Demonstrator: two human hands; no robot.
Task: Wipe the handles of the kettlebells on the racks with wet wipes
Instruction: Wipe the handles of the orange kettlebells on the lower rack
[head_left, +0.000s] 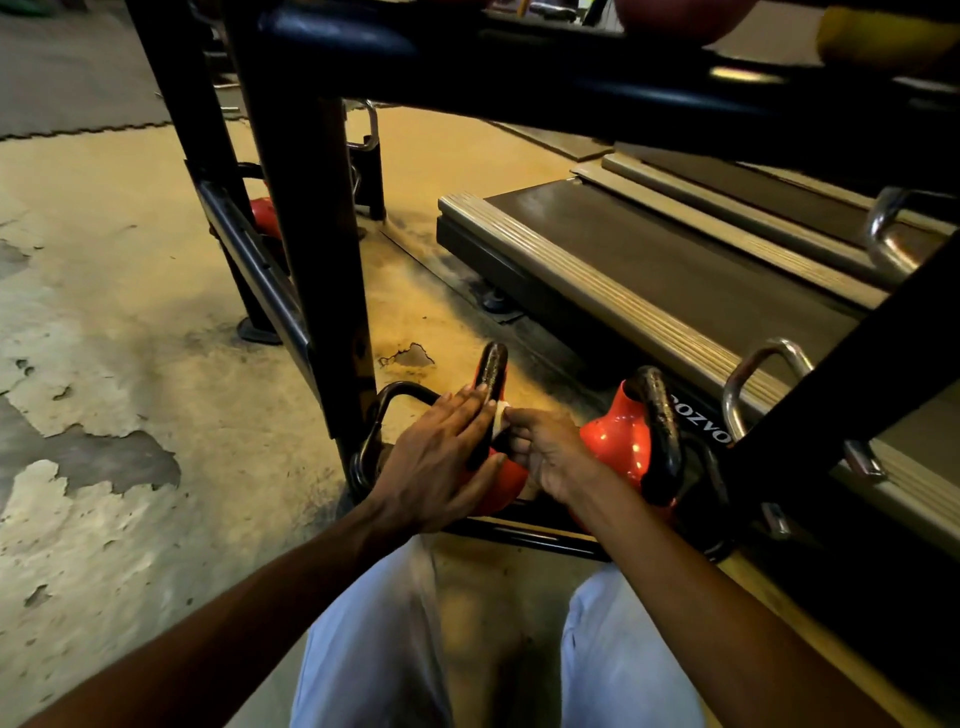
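Two red kettlebells with black handles stand on the bottom shelf of a black rack (332, 270). The left kettlebell (506, 486) has its handle (492, 366) rising between my hands. My left hand (441, 457) lies flat against the left side of that handle, fingers straight. My right hand (545, 452) pinches a small white wet wipe (500, 420) against the handle's right side. The right kettlebell (618, 441) stands untouched beside my right wrist, and its black handle (660, 431) arches over it.
A treadmill deck (649, 270) lies on the floor behind the rack. Chrome handles (753, 384) stand at the right. Another red kettlebell (265, 215) sits behind the rack's left post. The rack's upper shelf (571, 67) hangs overhead. The floor (104, 312) is worn.
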